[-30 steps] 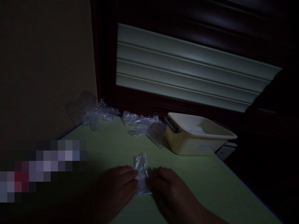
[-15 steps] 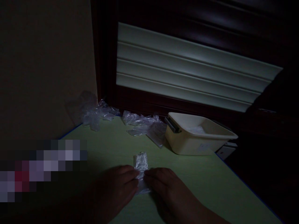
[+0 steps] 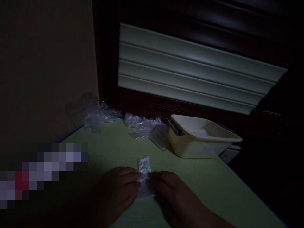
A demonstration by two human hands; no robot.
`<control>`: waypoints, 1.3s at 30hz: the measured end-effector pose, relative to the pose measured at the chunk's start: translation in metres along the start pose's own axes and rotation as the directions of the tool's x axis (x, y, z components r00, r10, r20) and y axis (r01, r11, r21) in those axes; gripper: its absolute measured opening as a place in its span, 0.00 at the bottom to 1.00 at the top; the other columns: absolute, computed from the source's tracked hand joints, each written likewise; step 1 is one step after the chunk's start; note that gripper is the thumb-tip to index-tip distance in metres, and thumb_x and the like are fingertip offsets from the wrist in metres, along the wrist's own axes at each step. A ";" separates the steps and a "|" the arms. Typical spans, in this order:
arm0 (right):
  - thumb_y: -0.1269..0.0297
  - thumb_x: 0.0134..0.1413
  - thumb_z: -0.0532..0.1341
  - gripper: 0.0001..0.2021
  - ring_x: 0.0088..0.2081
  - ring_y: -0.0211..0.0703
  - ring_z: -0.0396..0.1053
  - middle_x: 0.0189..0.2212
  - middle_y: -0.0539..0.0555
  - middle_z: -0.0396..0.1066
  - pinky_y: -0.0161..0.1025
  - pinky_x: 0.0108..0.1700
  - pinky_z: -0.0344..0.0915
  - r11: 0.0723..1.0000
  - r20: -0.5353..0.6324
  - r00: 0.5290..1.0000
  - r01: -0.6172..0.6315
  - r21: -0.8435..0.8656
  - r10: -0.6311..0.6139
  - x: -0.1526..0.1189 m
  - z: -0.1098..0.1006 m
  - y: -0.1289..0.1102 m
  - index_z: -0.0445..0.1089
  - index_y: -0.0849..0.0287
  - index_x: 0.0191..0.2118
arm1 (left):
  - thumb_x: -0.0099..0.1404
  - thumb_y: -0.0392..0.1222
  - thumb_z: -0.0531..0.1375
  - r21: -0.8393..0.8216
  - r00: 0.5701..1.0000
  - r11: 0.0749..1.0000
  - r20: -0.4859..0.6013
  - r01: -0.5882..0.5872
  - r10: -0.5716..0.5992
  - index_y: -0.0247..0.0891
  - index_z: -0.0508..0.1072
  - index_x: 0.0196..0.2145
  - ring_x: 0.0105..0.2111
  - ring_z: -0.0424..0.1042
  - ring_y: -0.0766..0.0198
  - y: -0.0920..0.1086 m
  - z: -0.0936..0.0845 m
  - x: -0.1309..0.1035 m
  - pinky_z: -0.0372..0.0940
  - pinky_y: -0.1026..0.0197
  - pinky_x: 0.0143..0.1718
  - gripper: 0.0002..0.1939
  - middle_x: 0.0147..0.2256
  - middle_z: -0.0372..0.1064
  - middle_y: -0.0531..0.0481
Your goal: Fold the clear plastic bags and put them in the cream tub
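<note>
A small clear plastic bag [image 3: 144, 164], folded and shiny, lies on the green table [image 3: 199, 186] between my hands. My left hand [image 3: 122, 190] grips its left edge with fingers pressed together. On the right edge, my right hand [image 3: 169, 190] holds it the same way, fingertips close to those of my left hand. The bag's upper part sticks out beyond my fingertips, and its lower part spreads flat between my hands.
A cream plastic bin [image 3: 197, 147] with dark handles stands at the back right, something pale inside. Crumpled clear bags [image 3: 142, 122] lie along the table's back edge, more [image 3: 92, 118] at the corner by the wall. A pixelated patch covers the left.
The bag and my fingertips have shifted very slightly. Both hands keep their hold on its edges.
</note>
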State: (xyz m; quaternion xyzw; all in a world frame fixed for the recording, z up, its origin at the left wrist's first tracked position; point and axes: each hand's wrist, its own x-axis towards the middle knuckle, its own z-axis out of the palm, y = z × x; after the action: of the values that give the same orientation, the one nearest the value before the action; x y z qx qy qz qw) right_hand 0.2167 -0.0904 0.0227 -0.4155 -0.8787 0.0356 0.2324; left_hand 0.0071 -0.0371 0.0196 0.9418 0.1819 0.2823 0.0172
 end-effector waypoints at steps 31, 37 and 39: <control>0.65 0.55 0.60 0.13 0.40 0.46 0.68 0.39 0.58 0.72 0.40 0.42 0.64 0.949 0.055 0.990 -0.144 0.281 0.133 0.001 -0.007 -0.008 0.67 0.61 0.46 | 0.60 0.27 0.54 -0.281 0.984 0.944 0.023 0.174 -0.175 0.38 0.72 0.33 0.33 0.68 0.64 -0.004 -0.001 0.000 0.61 0.64 0.35 0.10 0.31 0.71 0.51; 0.68 0.58 0.53 0.10 0.31 0.40 0.67 0.31 0.55 0.72 0.35 0.32 0.63 0.915 0.011 0.984 -0.170 0.366 0.179 0.003 -0.004 -0.011 0.68 0.61 0.43 | 0.60 0.31 0.55 -0.365 0.967 0.897 0.048 0.251 -0.251 0.40 0.73 0.35 0.33 0.69 0.64 -0.004 -0.003 -0.002 0.63 0.65 0.34 0.09 0.31 0.70 0.52; 0.67 0.57 0.54 0.10 0.29 0.39 0.67 0.31 0.55 0.73 0.34 0.30 0.63 0.871 0.034 0.979 -0.193 0.452 0.200 0.004 -0.003 -0.012 0.68 0.61 0.43 | 0.59 0.32 0.55 -0.399 0.951 0.866 0.059 0.302 -0.304 0.40 0.73 0.35 0.33 0.70 0.65 -0.005 -0.003 -0.003 0.63 0.65 0.35 0.09 0.31 0.70 0.52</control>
State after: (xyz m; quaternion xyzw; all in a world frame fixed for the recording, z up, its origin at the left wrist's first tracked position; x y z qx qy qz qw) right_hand 0.2075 -0.0956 0.0294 -0.4372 -0.7978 0.2596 0.3240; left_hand 0.0017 -0.0334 0.0197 0.8769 0.2652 0.3099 0.2543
